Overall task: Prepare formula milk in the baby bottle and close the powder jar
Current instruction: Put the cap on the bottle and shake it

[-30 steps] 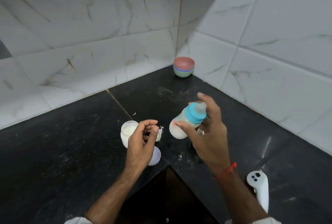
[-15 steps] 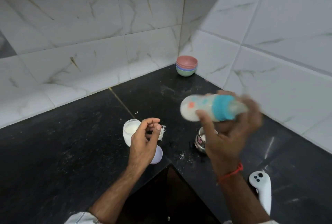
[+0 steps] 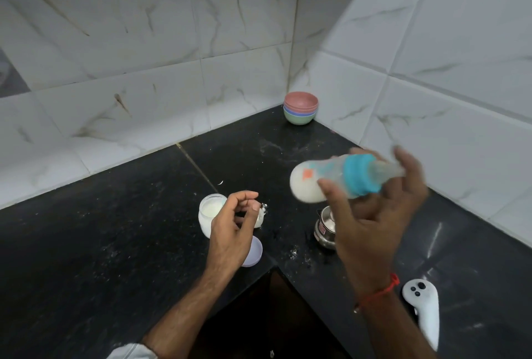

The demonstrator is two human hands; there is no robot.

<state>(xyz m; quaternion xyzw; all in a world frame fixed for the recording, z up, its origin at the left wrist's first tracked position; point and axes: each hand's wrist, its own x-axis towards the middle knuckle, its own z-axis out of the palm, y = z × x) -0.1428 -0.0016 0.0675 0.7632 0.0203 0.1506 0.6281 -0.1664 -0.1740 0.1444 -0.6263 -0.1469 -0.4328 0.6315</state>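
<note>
My right hand grips a baby bottle with a blue collar, held sideways above the counter and blurred, its base to the left and white milk inside. My left hand hovers with loosely curled fingers and holds nothing, just over the open powder jar of white powder. The jar's lilac lid lies flat on the black counter beside my left wrist. A small white lump with spilled powder sits right of the jar, partly hidden by my fingers.
A small steel cup stands under my right hand. Stacked coloured bowls sit in the tiled corner. A white controller lies at the right. The black counter has an inner corner edge near me, with powder specks scattered.
My right hand swung the bottle from tilted upright to sideways and higher, and it stays blurred. My left hand stays over the jar.
</note>
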